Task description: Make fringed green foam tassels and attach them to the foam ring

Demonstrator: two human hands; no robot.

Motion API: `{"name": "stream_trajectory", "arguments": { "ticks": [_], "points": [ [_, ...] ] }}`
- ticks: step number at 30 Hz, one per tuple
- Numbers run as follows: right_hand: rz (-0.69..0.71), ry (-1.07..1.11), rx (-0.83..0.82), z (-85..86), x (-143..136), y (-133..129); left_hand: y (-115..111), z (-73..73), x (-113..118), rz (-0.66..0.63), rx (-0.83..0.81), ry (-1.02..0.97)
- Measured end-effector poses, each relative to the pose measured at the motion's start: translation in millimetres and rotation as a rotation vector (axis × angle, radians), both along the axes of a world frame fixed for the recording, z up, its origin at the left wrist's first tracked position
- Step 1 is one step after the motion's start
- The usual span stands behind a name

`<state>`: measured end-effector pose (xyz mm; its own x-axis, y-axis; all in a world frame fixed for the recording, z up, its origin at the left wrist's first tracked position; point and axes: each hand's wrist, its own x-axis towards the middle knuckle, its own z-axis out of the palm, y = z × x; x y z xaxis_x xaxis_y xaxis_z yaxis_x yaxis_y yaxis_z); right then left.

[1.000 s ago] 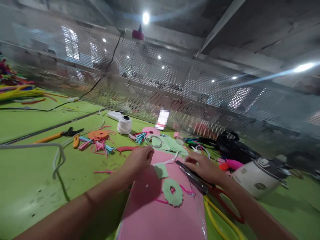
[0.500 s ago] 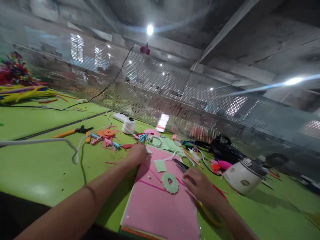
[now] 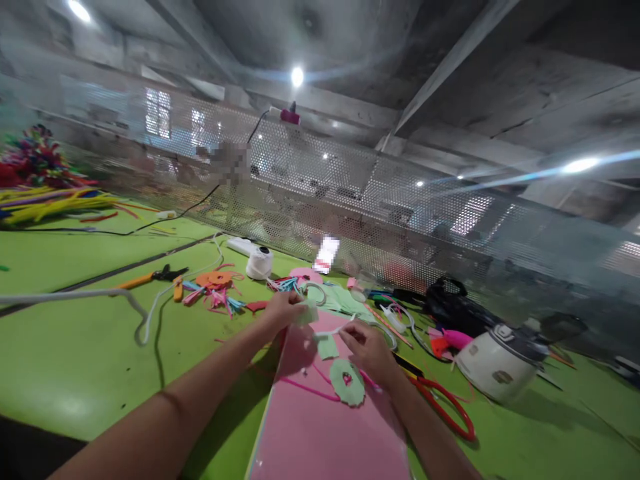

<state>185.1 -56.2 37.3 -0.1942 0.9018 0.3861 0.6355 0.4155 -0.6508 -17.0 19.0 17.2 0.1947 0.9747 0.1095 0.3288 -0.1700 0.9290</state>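
Observation:
My left hand [image 3: 284, 312] pinches a small light-green piece [image 3: 307, 313] at the far left corner of a pink sheet [image 3: 325, 433]. Over the sheet's far right part, my right hand [image 3: 367, 343] has its fingers closed at the end of a thin white strip [image 3: 331, 331]. A light-green square [image 3: 327, 347] lies between the hands. Nearer to me is a light-green scalloped ring [image 3: 347, 383] with a pink centre, and pink cords [image 3: 310, 390] run beside it. Red-handled scissors [image 3: 465, 423] lie right of my right forearm, partly hidden.
Pliers with orange handles [image 3: 135, 280] and an orange flower shape with strips [image 3: 216, 279] lie left. A white glue-gun-like device [image 3: 259, 263] stands behind. Green sheets [image 3: 340, 298] lie beyond the pink sheet. A white-and-grey pot [image 3: 500, 363] stands right. Perforated mesh [image 3: 320, 190] borders the table.
My right hand has left the dark blades by the sheet's right edge and moved left to the white strip. My left hand now shows the green piece more plainly. The view tilted slightly up.

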Motion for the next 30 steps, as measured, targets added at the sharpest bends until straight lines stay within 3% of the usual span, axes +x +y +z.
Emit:
{"name": "stream_trajectory", "arguments": {
  "ticks": [4, 6, 9, 16, 22, 26, 30],
  "points": [
    [0.005, 0.161, -0.010, 9.0, 0, -14, -33, 16.0, 11, -0.208, -0.056, -0.218],
    [0.085, 0.314, -0.110, 13.3, -1, -22, -46, 20.0, 15, -0.375, -0.188, -0.486],
    [0.161, 0.448, -0.239, 16.2, -2, -32, -58, 22.4, 20, -0.441, -0.267, -0.600],
    [0.234, 0.365, -0.314, 20.0, 4, -41, -65, 22.7, 23, -0.572, -0.222, -0.425],
    [0.231, 0.261, -0.330, 21.5, 5, -42, -71, 20.0, 26, -0.543, -0.348, -0.463],
    [0.159, 0.222, -0.174, 21.7, 2, -44, -70, 19.5, 27, -0.512, -0.395, -0.449],
    [0.114, 0.009, 0.012, 23.2, -1, -47, -68, 16.8, 27, -0.528, -0.389, -0.381]
  ]
}}
